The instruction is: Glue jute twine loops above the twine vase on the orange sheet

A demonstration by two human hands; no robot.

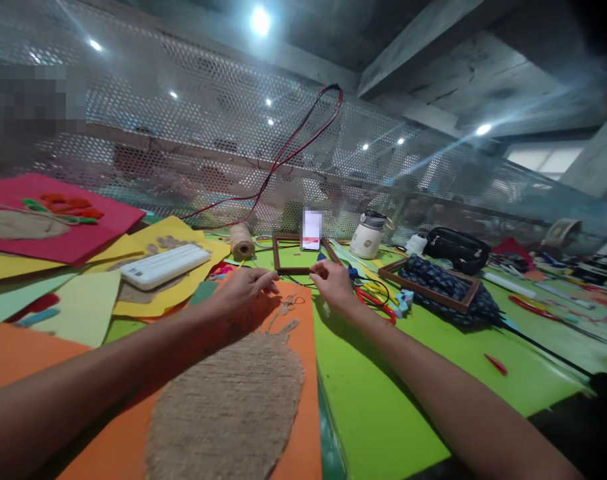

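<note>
An orange sheet [306, 373] lies in front of me with a vase-like shape of wound jute twine [233, 393] on it. Thin twine stems and small loops [283, 313] rise from the top of that shape. Over the sheet's far edge hovers my left hand [248, 287], its fingertips closed together. To the right, my right hand [336, 287] makes a pinch near the sheet's far corner. Anything between either set of fingertips is too small to make out. Just beyond both hands is a brown wooden frame [296, 271].
A twine spool [242, 241], phone [312, 232] and white flask [368, 235] stand at the back. Left are a white power bank [166, 265] and coloured sheets [118, 227]. Right are another frame [463, 307], a folded umbrella [433, 283] and a black pouch [458, 250].
</note>
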